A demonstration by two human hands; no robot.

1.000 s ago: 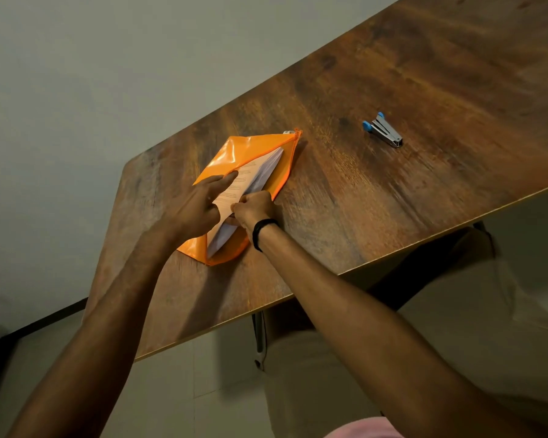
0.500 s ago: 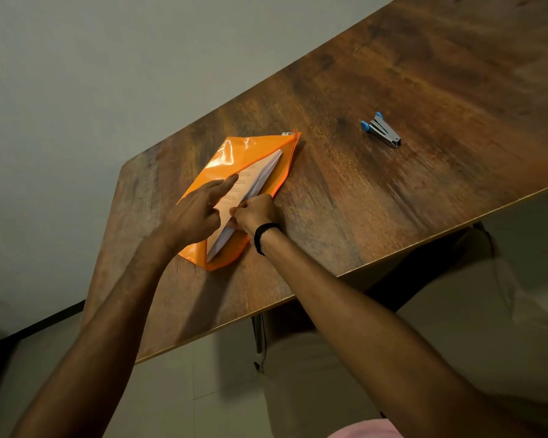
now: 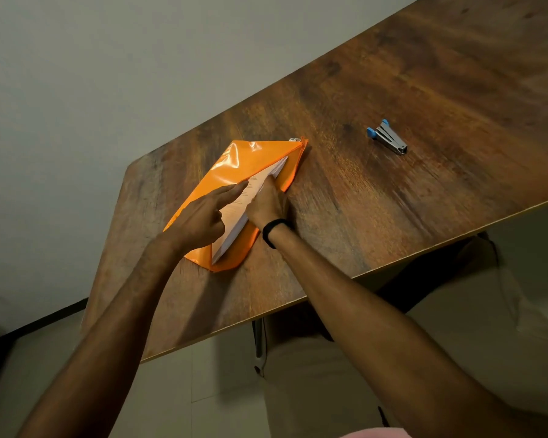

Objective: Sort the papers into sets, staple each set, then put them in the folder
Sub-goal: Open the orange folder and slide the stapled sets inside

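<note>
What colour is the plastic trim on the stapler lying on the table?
Blue, at the rear end of the silver stapler; the head view, the only one, shows it clearly.

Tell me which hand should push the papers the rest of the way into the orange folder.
Right, probably. The right hand is against the exposed edge of the papers, on the open side of the orange folder, placed to push. The left hand rests on the top flap, apparently steadying it.
</note>
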